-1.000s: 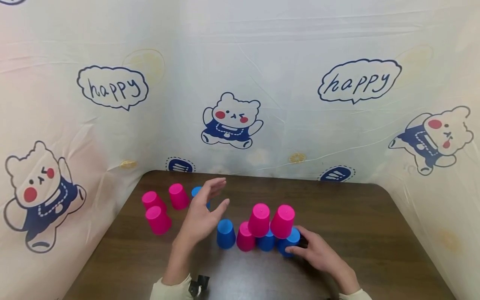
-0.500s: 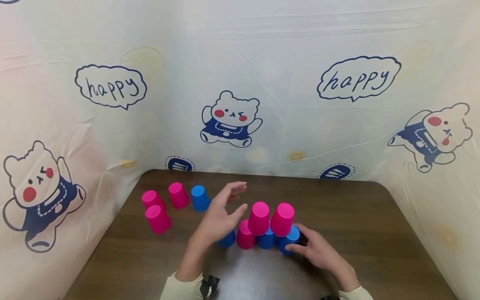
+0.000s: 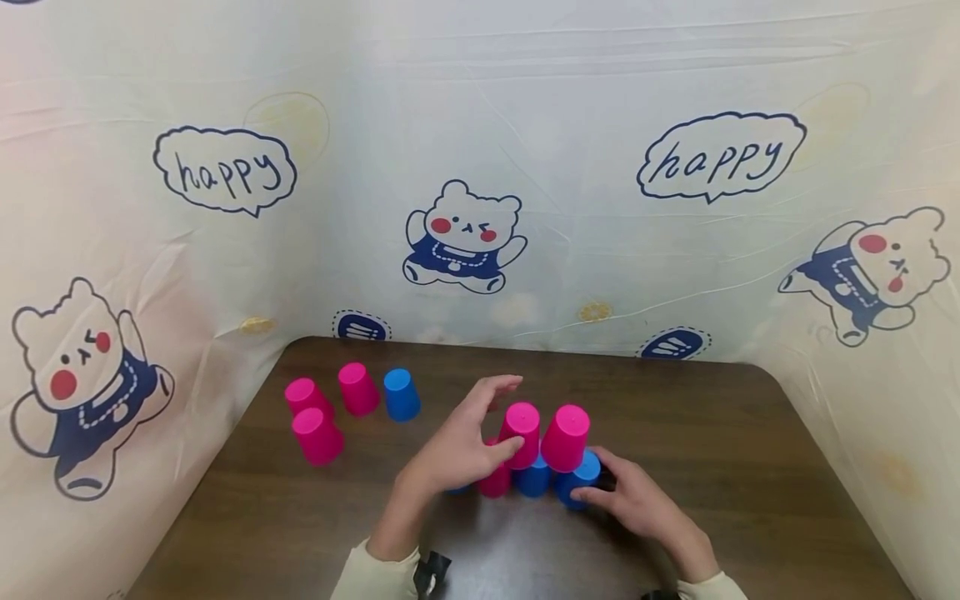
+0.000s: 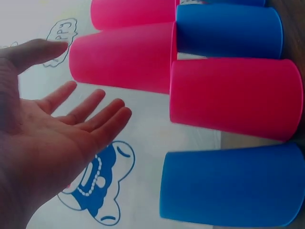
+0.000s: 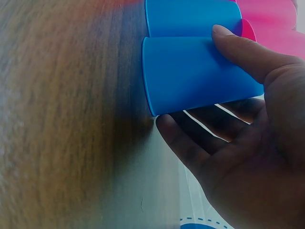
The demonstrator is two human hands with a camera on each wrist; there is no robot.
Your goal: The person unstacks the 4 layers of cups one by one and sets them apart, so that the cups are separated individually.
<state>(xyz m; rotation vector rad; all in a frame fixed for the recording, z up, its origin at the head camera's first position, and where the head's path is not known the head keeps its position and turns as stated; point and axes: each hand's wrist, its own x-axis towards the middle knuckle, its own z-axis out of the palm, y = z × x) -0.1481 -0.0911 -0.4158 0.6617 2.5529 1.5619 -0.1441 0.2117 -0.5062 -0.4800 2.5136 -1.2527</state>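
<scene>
A row of upside-down cups stands on the table, with two pink ones on top. My left hand (image 3: pixel 465 450), fingers spread, is at the left upper pink cup (image 3: pixel 522 421); its thumb overlaps that cup in the head view. The left wrist view shows the fingertips beside this cup's narrow end. The right upper pink cup (image 3: pixel 566 437) stands alongside. Below are a pink cup (image 4: pixel 236 98), a middle blue cup (image 3: pixel 533 479) and a left-end blue cup (image 4: pixel 233 186), mostly hidden by my left hand in the head view. My right hand (image 3: pixel 633 504) holds the right-end blue cup (image 5: pixel 195 76) between thumb and fingers.
Farther left on the brown table (image 3: pixel 712 425) are three pink cups, the front one (image 3: pixel 317 437) overlapping another, with the third pink cup (image 3: pixel 357 389) behind. A lone blue cup (image 3: pixel 402 395) is beside them. A printed cloth (image 3: pixel 570 150) hangs around the table's back and sides.
My left hand has moved right, from near the lone blue cup to the left upper pink cup, now covering the left-end blue cup. My right hand stays at its blue cup.
</scene>
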